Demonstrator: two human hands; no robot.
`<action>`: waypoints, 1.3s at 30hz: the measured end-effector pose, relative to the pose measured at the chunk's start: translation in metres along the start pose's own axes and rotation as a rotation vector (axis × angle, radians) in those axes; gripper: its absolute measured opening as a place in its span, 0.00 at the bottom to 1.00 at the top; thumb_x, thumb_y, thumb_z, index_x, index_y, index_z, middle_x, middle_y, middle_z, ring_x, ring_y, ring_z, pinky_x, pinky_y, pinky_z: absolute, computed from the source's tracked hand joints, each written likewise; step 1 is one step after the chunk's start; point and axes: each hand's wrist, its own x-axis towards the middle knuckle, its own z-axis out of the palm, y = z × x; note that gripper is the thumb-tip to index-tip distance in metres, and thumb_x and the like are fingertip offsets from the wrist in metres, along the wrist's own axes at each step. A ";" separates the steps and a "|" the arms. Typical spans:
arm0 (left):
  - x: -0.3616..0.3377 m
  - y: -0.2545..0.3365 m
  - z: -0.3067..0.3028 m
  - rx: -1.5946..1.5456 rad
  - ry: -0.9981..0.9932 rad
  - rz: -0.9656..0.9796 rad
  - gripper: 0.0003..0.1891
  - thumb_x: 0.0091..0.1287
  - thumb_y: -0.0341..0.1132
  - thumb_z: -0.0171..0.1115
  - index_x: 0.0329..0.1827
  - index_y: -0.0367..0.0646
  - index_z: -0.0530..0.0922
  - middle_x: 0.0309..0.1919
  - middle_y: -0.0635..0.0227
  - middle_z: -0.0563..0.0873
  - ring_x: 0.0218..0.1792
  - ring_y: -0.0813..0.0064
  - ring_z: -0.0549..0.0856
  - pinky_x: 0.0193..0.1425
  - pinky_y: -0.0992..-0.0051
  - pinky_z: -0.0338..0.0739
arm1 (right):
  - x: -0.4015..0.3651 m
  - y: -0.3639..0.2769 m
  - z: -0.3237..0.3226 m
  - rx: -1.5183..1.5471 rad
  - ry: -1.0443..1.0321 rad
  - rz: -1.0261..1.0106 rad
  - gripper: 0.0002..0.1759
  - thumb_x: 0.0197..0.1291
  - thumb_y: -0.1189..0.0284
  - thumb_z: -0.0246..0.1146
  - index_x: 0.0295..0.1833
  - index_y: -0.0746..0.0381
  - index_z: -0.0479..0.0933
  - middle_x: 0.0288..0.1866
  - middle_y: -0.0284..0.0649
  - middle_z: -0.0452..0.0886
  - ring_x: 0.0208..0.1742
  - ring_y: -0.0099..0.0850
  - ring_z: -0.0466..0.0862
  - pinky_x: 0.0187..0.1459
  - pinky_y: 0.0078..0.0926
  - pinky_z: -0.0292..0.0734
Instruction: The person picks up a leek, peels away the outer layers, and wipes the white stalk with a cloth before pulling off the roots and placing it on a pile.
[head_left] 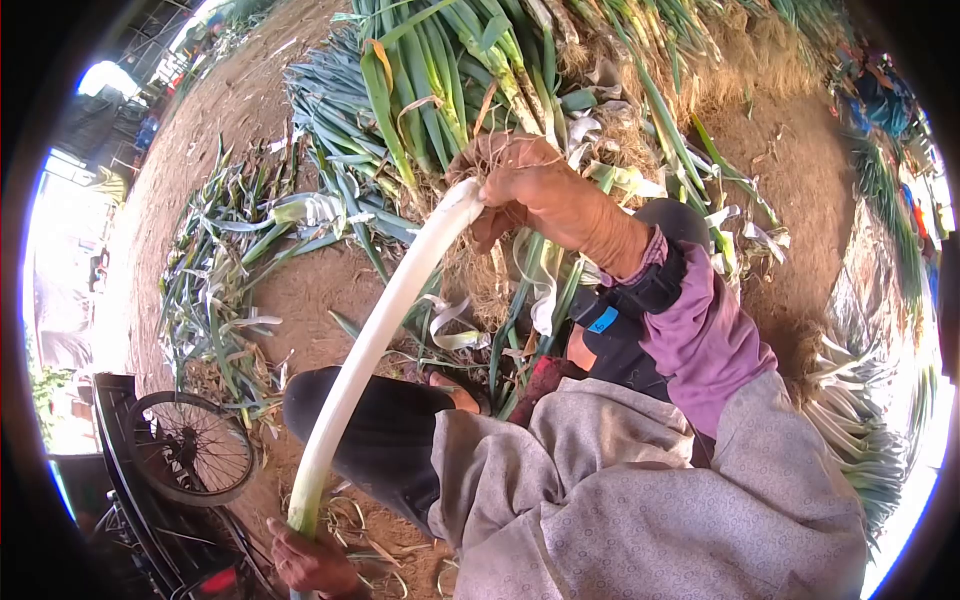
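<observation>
A long leek [375, 335] with a bare white shank slants across the view in front of my knees. My right hand [550, 195] is closed around its root end, where thin brown roots stick out between and above the fingers. Lower left, my left hand [312, 562] grips the leek where white turns to pale green; the leaves beyond are mostly out of view. Just past my right hand lies a big pile of untrimmed leeks [440, 85] with green leaves and dry roots. Peeled-off skins [455, 325] lie on the ground below my hands.
A heap of green leaf scraps [225, 255] lies at left on the dirt ground [300, 290]. A spoked wheel [193, 447] on a dark frame stands at lower left. White-stemmed leeks [850, 405] are laid out at right. More leeks with roots [740, 60] lie at the top right.
</observation>
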 end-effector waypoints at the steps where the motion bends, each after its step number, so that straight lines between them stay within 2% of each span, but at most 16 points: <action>1: 0.002 0.001 -0.004 0.028 -0.024 -0.016 0.24 0.70 0.48 0.53 0.55 0.32 0.74 0.32 0.55 0.83 0.32 0.54 0.83 0.34 0.61 0.77 | -0.002 -0.001 0.003 -0.005 0.014 -0.010 0.14 0.55 0.76 0.58 0.44 0.76 0.73 0.31 0.51 0.82 0.25 0.36 0.85 0.26 0.34 0.86; 8: 0.004 -0.009 0.002 0.050 0.014 0.036 0.25 0.72 0.49 0.51 0.57 0.33 0.73 0.34 0.54 0.83 0.33 0.54 0.84 0.33 0.60 0.77 | -0.003 0.006 0.007 -0.044 0.057 -0.079 0.11 0.55 0.78 0.57 0.38 0.77 0.75 0.31 0.52 0.82 0.22 0.34 0.83 0.22 0.30 0.84; 11: 0.009 -0.008 -0.002 0.022 0.002 0.072 0.24 0.71 0.49 0.51 0.54 0.35 0.76 0.28 0.59 0.80 0.28 0.58 0.81 0.29 0.63 0.74 | -0.009 0.003 0.007 -0.094 0.031 -0.040 0.11 0.57 0.76 0.56 0.40 0.74 0.77 0.37 0.50 0.82 0.29 0.31 0.84 0.29 0.27 0.83; 13: 0.006 -0.001 0.005 0.088 -0.044 0.019 0.13 0.66 0.38 0.57 0.42 0.35 0.76 0.24 0.59 0.78 0.22 0.60 0.78 0.25 0.62 0.70 | -0.014 0.015 -0.014 -0.871 -0.037 -0.561 0.12 0.59 0.75 0.57 0.45 0.72 0.77 0.42 0.47 0.81 0.35 0.30 0.84 0.34 0.26 0.82; 15: 0.003 0.002 0.010 0.369 -0.038 0.013 0.06 0.64 0.31 0.58 0.34 0.37 0.75 0.21 0.61 0.76 0.18 0.65 0.75 0.22 0.63 0.66 | -0.014 0.021 -0.006 -0.174 0.111 -0.141 0.17 0.62 0.72 0.57 0.55 0.68 0.74 0.48 0.42 0.80 0.44 0.29 0.82 0.43 0.25 0.79; 16: 0.009 0.006 0.008 0.591 -0.035 0.067 0.06 0.65 0.30 0.56 0.30 0.39 0.74 0.19 0.63 0.75 0.17 0.69 0.74 0.20 0.65 0.65 | -0.008 0.028 -0.025 -0.190 -0.041 -0.100 0.21 0.62 0.72 0.58 0.60 0.68 0.69 0.46 0.43 0.80 0.42 0.31 0.82 0.39 0.26 0.80; 18: 0.023 -0.006 -0.004 -0.044 -0.076 0.000 0.04 0.61 0.27 0.58 0.34 0.35 0.75 0.17 0.65 0.74 0.17 0.71 0.74 0.19 0.68 0.64 | -0.014 0.019 -0.007 -0.131 0.072 -0.121 0.22 0.61 0.74 0.57 0.60 0.68 0.67 0.46 0.44 0.78 0.42 0.33 0.83 0.38 0.27 0.82; 20: 0.033 -0.017 -0.008 -0.041 -0.021 0.099 0.08 0.57 0.26 0.59 0.39 0.31 0.77 0.18 0.65 0.74 0.18 0.70 0.75 0.19 0.69 0.65 | -0.012 0.020 0.004 -0.152 0.166 -0.130 0.23 0.59 0.78 0.50 0.62 0.68 0.67 0.47 0.44 0.78 0.42 0.33 0.82 0.38 0.28 0.82; 22: 0.035 -0.025 -0.010 -0.071 -0.027 0.084 0.11 0.57 0.26 0.58 0.41 0.29 0.77 0.18 0.65 0.74 0.18 0.70 0.75 0.19 0.69 0.66 | -0.015 0.018 0.006 -0.366 0.123 -0.099 0.27 0.53 0.79 0.48 0.62 0.69 0.66 0.49 0.44 0.76 0.38 0.31 0.82 0.40 0.27 0.78; 25: 0.031 -0.034 -0.008 -0.137 -0.038 0.086 0.12 0.57 0.26 0.58 0.42 0.29 0.77 0.19 0.65 0.75 0.18 0.70 0.76 0.20 0.69 0.67 | -0.020 0.023 0.017 -0.378 0.139 -0.259 0.27 0.54 0.80 0.46 0.63 0.68 0.65 0.48 0.44 0.77 0.35 0.30 0.82 0.39 0.26 0.76; 26: 0.030 -0.038 -0.008 -0.155 -0.043 0.089 0.11 0.57 0.26 0.58 0.42 0.29 0.77 0.19 0.65 0.75 0.18 0.70 0.76 0.20 0.69 0.67 | -0.018 0.016 0.013 -0.395 0.046 -0.194 0.28 0.55 0.79 0.48 0.65 0.67 0.63 0.48 0.44 0.77 0.34 0.31 0.81 0.40 0.28 0.77; 28: 0.028 -0.041 -0.010 -0.143 -0.042 0.086 0.12 0.56 0.26 0.58 0.42 0.30 0.77 0.19 0.66 0.75 0.18 0.70 0.76 0.21 0.69 0.68 | -0.022 0.012 0.024 -0.282 0.121 -0.168 0.29 0.55 0.77 0.49 0.66 0.67 0.62 0.48 0.43 0.76 0.36 0.31 0.81 0.42 0.31 0.78; 31: 0.025 -0.042 -0.013 -0.153 -0.064 0.069 0.12 0.56 0.27 0.59 0.42 0.30 0.78 0.19 0.66 0.75 0.19 0.70 0.76 0.21 0.69 0.69 | -0.022 0.008 0.027 -0.285 0.052 -0.191 0.31 0.55 0.76 0.51 0.67 0.67 0.60 0.50 0.44 0.74 0.37 0.32 0.81 0.43 0.33 0.80; 34: 0.020 -0.045 -0.012 -0.188 -0.085 0.061 0.13 0.55 0.27 0.59 0.42 0.31 0.78 0.19 0.67 0.75 0.19 0.70 0.77 0.22 0.69 0.69 | -0.021 0.008 0.016 -0.369 -0.112 -0.241 0.32 0.56 0.79 0.50 0.70 0.64 0.58 0.57 0.43 0.72 0.44 0.31 0.81 0.45 0.27 0.82; 35: 0.019 -0.045 -0.011 -0.205 -0.089 0.064 0.13 0.54 0.27 0.59 0.42 0.32 0.78 0.20 0.67 0.75 0.19 0.70 0.77 0.22 0.69 0.69 | -0.023 0.010 0.026 -0.353 -0.009 -0.292 0.33 0.54 0.75 0.56 0.67 0.67 0.59 0.53 0.44 0.73 0.39 0.33 0.82 0.43 0.30 0.80; 39: 0.016 -0.049 -0.013 -0.256 -0.144 0.053 0.15 0.52 0.28 0.60 0.44 0.32 0.77 0.20 0.67 0.75 0.20 0.69 0.78 0.22 0.69 0.70 | -0.024 -0.003 0.029 -0.447 -0.108 -0.188 0.29 0.56 0.72 0.57 0.65 0.65 0.63 0.53 0.42 0.73 0.43 0.28 0.81 0.44 0.25 0.81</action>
